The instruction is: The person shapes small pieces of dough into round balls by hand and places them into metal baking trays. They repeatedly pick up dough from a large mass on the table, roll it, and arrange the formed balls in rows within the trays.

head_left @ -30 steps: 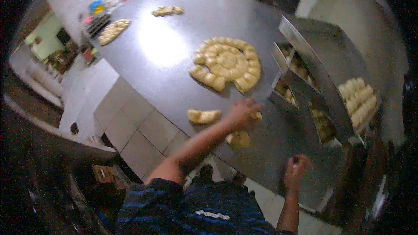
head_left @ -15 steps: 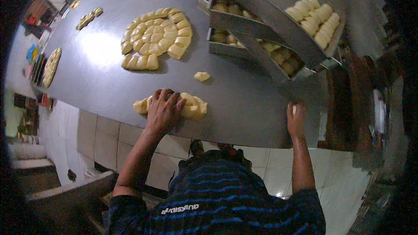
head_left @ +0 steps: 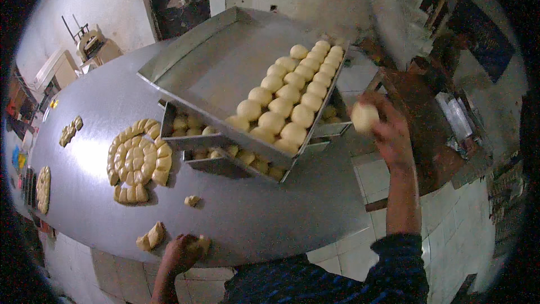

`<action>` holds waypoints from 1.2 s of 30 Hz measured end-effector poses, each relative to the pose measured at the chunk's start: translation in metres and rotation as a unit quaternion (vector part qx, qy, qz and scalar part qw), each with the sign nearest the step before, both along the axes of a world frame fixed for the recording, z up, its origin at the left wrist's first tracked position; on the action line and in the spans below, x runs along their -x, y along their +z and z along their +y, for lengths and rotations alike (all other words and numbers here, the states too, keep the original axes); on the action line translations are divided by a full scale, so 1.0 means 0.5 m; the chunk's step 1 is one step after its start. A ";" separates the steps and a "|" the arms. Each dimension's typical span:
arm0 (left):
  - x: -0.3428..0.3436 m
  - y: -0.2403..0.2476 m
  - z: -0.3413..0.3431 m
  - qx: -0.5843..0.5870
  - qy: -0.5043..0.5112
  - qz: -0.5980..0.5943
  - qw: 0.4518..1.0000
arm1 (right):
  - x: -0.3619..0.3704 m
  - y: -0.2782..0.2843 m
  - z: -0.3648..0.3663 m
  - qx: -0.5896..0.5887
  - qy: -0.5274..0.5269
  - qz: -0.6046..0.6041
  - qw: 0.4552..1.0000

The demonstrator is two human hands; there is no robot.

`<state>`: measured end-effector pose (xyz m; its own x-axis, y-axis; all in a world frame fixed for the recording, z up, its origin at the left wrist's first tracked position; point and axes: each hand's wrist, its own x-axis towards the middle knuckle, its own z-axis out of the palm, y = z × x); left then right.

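Note:
A smooth round dough ball [head_left: 365, 117] is held in the fingers of my right hand [head_left: 392, 135], raised beside the right edge of a large metal tray [head_left: 194, 87]. Several rows of similar dough balls [head_left: 288, 93] sit along that side of the tray. Low at the table's near edge, my left hand [head_left: 181, 253] is curled over a lump of dough [head_left: 201, 245]. Its fingers are partly hidden. Just left of it lies another dough lump [head_left: 151, 237], and a small dough scrap [head_left: 192, 200] rests farther in.
The tray stands tilted across stacked smaller trays [head_left: 197, 138] holding more dough balls. A scored dough round [head_left: 138, 160] lies on the metal table [head_left: 270, 222], with more dough pieces [head_left: 71, 130] at far left. A brown wooden table [head_left: 433, 135] stands to the right.
The view has swung up and right. My right hand has risen from the table's right side to the tray's edge, holding the dough ball. My left hand stays at the dough near the front edge.

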<state>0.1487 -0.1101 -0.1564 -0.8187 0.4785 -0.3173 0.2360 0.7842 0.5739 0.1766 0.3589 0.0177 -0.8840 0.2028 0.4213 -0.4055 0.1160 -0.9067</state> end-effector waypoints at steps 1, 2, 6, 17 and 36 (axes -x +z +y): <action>-0.003 0.006 -0.005 -0.011 0.003 -0.017 1.000 | 0.056 0.038 0.018 -0.100 -0.033 0.022 0.994; -0.003 0.017 -0.001 -0.026 0.000 -0.032 0.999 | 0.102 0.082 0.035 -0.202 -0.072 0.045 0.976; -0.043 0.068 0.023 -0.164 0.115 0.079 0.977 | 0.304 0.170 0.038 -0.076 -0.142 0.241 0.957; -0.053 0.139 0.082 -0.462 0.215 0.086 0.856 | 0.169 0.140 -0.105 -0.064 -0.189 0.222 0.954; 0.004 0.036 -0.145 -0.441 0.313 0.008 0.841 | -0.096 -0.466 -0.170 -0.632 -0.258 -0.168 0.711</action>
